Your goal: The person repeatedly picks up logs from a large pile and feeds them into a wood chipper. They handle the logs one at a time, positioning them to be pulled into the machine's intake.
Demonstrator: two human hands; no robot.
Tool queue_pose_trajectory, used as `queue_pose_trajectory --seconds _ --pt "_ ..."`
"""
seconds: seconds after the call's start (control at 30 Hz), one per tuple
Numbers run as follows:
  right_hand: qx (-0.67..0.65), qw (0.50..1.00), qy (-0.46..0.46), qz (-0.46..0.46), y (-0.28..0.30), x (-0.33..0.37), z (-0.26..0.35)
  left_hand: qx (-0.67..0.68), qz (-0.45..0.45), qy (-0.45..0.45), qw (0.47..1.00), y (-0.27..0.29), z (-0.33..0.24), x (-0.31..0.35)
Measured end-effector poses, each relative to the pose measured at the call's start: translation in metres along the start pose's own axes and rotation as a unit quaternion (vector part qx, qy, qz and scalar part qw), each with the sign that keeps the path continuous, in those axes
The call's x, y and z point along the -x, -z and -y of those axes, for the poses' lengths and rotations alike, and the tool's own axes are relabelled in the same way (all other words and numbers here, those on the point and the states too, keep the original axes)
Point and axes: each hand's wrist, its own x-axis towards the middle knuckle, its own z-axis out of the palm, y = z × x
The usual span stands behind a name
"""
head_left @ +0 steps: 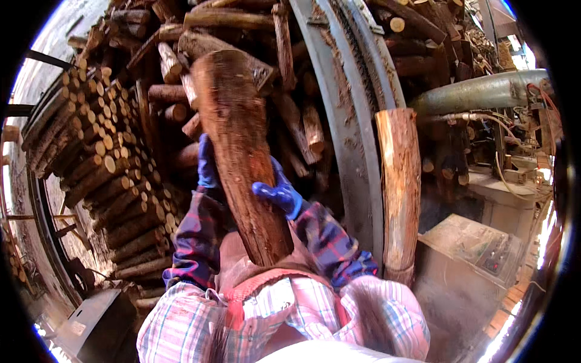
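A thick brown log [239, 151] is held up in front of my body, its near end close to my apron and its far end over the wood pile, slightly blurred. My left hand [207, 162], in a blue glove, grips its left side, with part of the fingers hidden behind the wood. On the other side my right hand [279, 192], gloved the same way, wraps around the log with the thumb on top. To the right, a peeled, paler log [399, 187] lies along a metal rail conveyor [354, 145].
Loose logs [230, 19] are heaped ahead. Stacked logs [115, 163] with round cut ends stand at the left. A green cylinder [484, 92] with hoses is at the right, above a dusty metal box [472, 248]. A grey box [94, 323] sits at the lower left.
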Motion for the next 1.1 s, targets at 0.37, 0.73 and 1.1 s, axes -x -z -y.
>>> queue_pose_trajectory --seconds 0.37,0.73,1.1 --pt "0.114 0.970 0.200 -0.078 0.177 -0.035 0.293 -0.455 0.253 -0.170 0.837 -0.270 0.060 -0.101" --pt "0.678 0.679 0.028 -0.282 0.302 -0.172 0.228 -0.396 0.058 0.038 0.916 -0.051 0.060 -0.007" --pt "0.802 0.508 0.205 -0.238 0.276 -0.141 0.175 -0.237 -0.592 0.029 0.770 0.290 -0.029 0.237"
